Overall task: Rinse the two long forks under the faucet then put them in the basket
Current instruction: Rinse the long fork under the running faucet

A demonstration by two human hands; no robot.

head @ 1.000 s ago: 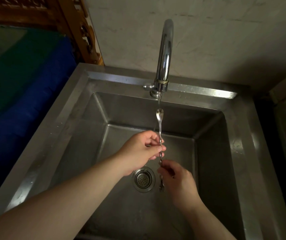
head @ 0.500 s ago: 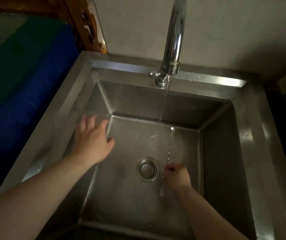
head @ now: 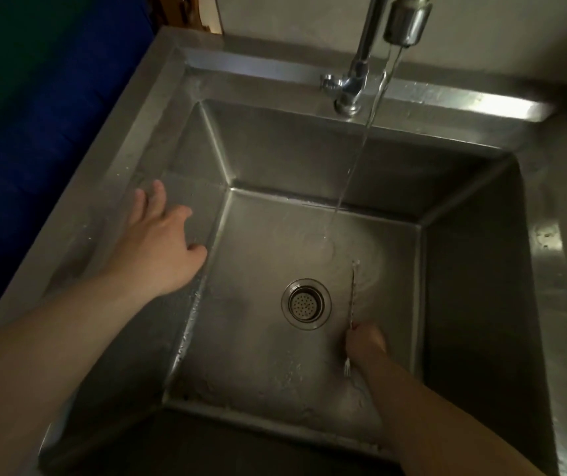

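Head view: right hand [head: 364, 341] clenched on thin long steel fork [head: 352, 297], left hand [head: 162, 242] released with fingers spread.
Since half a second ago both hands sit much as they did, the left by the left wall of the square stainless sink [head: 309, 68]. Fork lies lengthwise front to back, tines [head: 346, 369] toward the person, just right of the round perforated drain [head: 306, 304]. Water from the chrome faucet [head: 361, 60] lands beyond its far tip.

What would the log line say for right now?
right hand: holds long fork low in sink | left hand: empty, open | faucet: running | basket: unseen
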